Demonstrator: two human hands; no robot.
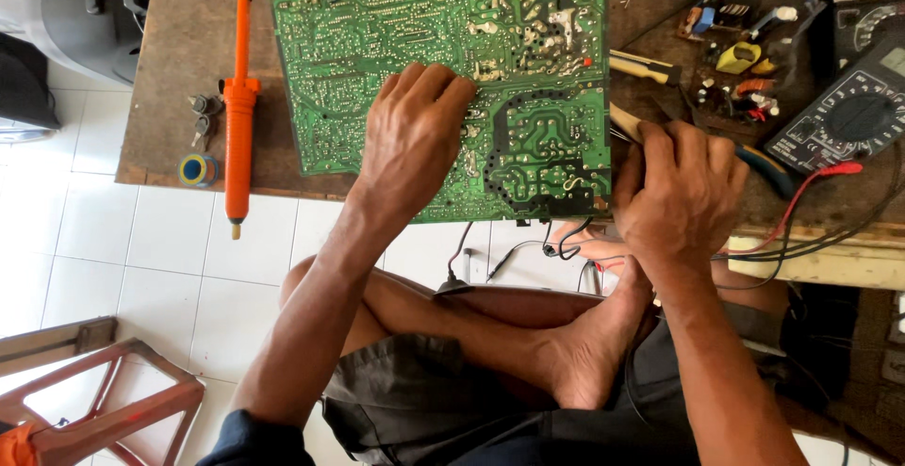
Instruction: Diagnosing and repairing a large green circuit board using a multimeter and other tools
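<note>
Board [452, 51], green, solder side up, lies on wooden bench [179, 61], near edge overhanging. Your left hand [415, 131] presses flat on it, fingers bent, gripping nothing. Your right hand [679, 193] clasps board's right edge. Orange pump [239, 98] left; multimeter [844, 113] right.

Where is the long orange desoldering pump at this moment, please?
In the head view, the long orange desoldering pump lies on the wooden table, left of the green circuit board, its tip overhanging the table's edge.
</note>
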